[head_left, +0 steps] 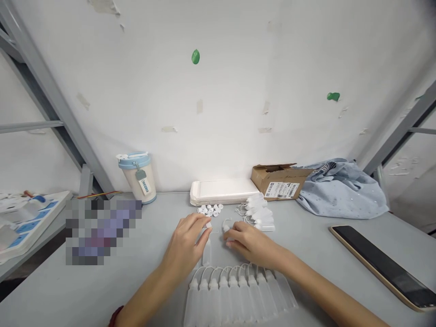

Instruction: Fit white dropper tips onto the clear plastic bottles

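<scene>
A grey tabletop (306, 240) ran back to a white wall (225, 68) marked with torn tape and green scraps (195, 56). Grey metal posts (54, 97) slanted up at both sides. Along the wall stood a blue-lidded tumbler (134, 181) with a hanging tag, a low stack of flat white packaging (223, 190), a labelled cardboard carton (272, 184) with its flaps up, and a crumpled pale-blue cloth (340, 195). A smartphone (381, 263) lay dark at the right, and a pixelated patch (105, 231) covered something at the left.

The left hand (185, 238) pinched a small white cap (209, 225) between thumb and fingers, just in front of a cluster of loose caps (211, 210). The right hand (247, 240) curled its fingers beside a small white fitting (226, 227); whether it gripped that, I could not tell. A single translucent bottle (206, 255) lay by the left hand. Nearer the person, translucent squeeze bottles (234, 299) with looped tubes lay in a row; more capped bottles (260, 213) were heaped beyond the right hand.
</scene>
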Demonstrator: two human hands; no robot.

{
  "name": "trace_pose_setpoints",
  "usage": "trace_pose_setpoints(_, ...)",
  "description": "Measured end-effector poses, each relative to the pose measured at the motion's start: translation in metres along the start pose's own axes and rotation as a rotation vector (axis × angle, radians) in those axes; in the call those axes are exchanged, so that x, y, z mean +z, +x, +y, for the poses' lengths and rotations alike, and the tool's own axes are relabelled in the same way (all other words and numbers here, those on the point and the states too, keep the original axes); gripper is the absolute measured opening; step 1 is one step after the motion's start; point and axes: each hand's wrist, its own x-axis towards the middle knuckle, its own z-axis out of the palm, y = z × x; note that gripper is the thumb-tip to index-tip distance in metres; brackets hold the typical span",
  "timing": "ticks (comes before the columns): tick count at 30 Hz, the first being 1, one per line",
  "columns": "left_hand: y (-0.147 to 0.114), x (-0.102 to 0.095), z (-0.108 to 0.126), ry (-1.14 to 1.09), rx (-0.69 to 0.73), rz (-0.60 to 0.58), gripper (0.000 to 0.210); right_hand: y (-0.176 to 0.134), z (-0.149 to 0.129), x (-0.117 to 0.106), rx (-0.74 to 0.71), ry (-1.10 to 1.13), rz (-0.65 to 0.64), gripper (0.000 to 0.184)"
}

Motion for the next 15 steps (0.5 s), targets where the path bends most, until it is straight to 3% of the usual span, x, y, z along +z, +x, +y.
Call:
trace_pose_setpoints(5,0.0,0.002,-0.003,-0.024,0.002,-0.027,0.02,0.003,0.009,-0.003,-0.014,0.002,0.188,0.018)
trace_pose_setpoints(9,0.0,0.001,0.001,-0.093,-0.052,-0.074,0.022,0.002,0.009,-0.01,0.002,0.142,0.316,0.014)
trace_pose_setpoints(15,0.007,-0.007,0.01,-0.475,-0.394,-0.258,0.024,-0.001,-0.006,-0.021,0.076,0.494,0.326,0.014)
